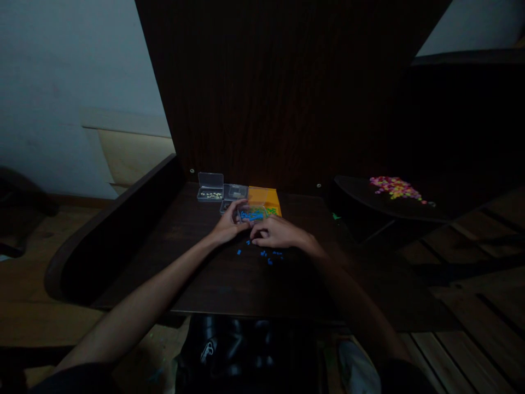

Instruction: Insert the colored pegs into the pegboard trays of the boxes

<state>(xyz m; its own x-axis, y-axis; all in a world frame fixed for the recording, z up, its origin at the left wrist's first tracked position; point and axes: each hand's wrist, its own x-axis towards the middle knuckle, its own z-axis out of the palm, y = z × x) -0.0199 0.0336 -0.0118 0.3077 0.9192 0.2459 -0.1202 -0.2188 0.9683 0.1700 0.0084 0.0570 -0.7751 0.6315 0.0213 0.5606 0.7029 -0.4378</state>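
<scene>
A small clear box of blue beads sits on the dark wooden table. My left hand rests against the box's left side, fingers curled round its edge. My right hand lies just in front of the box, fingers pinched together over a few loose blue beads scattered on the table. What the pinch holds is too small to see. An orange box with green beads stands right behind the clear one.
Two more clear boxes stand at the back left, one with pale beads. A heap of pink and yellow beads lies on a dark round surface to the right. A dark wooden panel rises behind the table.
</scene>
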